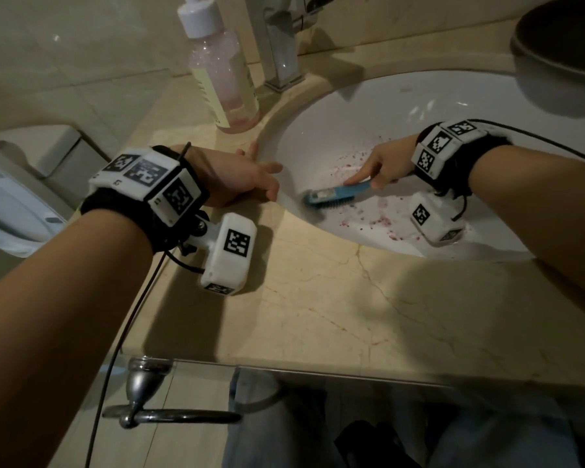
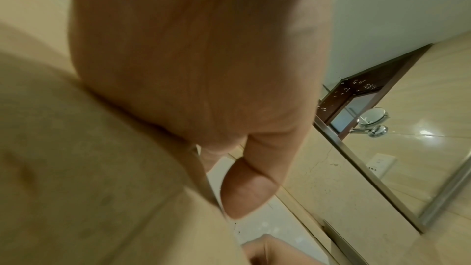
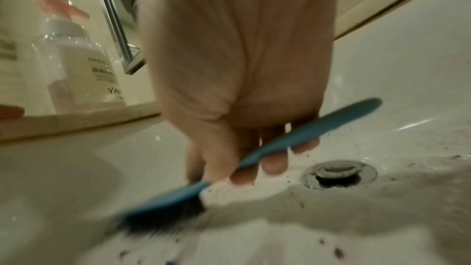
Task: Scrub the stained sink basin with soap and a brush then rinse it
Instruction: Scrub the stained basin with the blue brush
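Note:
A white sink basin [image 1: 368,116] carries pink and dark speckled stains [image 1: 379,221] on its near slope. My right hand [image 1: 384,167] grips the handle of a blue brush [image 1: 335,195], forefinger stretched along it, dark bristles [image 3: 163,219] down against the basin's left wall. In the right wrist view the fingers [image 3: 272,162] curl under the brush handle [image 3: 318,128], beside the metal drain [image 3: 336,174]. My left hand [image 1: 240,179] rests flat on the beige counter [image 1: 318,298], fingers over the basin's left rim. A clear pump soap bottle [image 1: 220,69] stands behind it.
A chrome faucet [image 1: 281,38] stands at the back of the basin. A dark bowl [image 1: 564,35] sits at the far right. A toilet [image 1: 11,197] lies to the left, and a towel ring [image 1: 169,413] hangs below the counter's front edge. A wall mirror [image 2: 407,148] rises behind.

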A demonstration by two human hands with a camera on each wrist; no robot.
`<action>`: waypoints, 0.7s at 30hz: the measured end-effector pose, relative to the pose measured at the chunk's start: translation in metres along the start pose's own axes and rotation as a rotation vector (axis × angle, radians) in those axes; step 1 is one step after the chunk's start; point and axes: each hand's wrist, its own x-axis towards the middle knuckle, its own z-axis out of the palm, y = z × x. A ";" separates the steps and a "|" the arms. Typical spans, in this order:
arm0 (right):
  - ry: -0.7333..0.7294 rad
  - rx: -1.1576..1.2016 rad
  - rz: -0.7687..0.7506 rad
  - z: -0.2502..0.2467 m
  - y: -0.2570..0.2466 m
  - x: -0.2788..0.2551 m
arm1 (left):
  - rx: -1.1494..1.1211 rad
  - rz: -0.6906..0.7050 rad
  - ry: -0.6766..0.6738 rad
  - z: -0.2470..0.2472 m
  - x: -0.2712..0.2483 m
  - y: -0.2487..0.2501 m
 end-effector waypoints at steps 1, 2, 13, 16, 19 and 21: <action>0.077 0.001 0.023 0.002 0.000 0.003 | 0.000 0.001 0.001 0.000 0.000 0.000; 0.136 0.002 0.030 0.003 0.000 0.005 | -0.002 0.002 0.004 0.000 0.000 0.000; 0.077 -0.003 0.043 -0.001 0.009 0.000 | 0.007 -0.009 0.018 0.001 0.000 0.000; 0.174 -0.013 0.058 0.000 0.015 0.004 | -0.014 -0.011 0.017 0.001 -0.001 0.001; -0.052 0.009 0.042 -0.005 0.011 -0.007 | -0.007 -0.013 0.012 0.000 -0.001 0.002; -0.233 0.041 0.020 -0.008 0.006 -0.016 | -0.015 -0.015 0.011 0.001 -0.001 0.002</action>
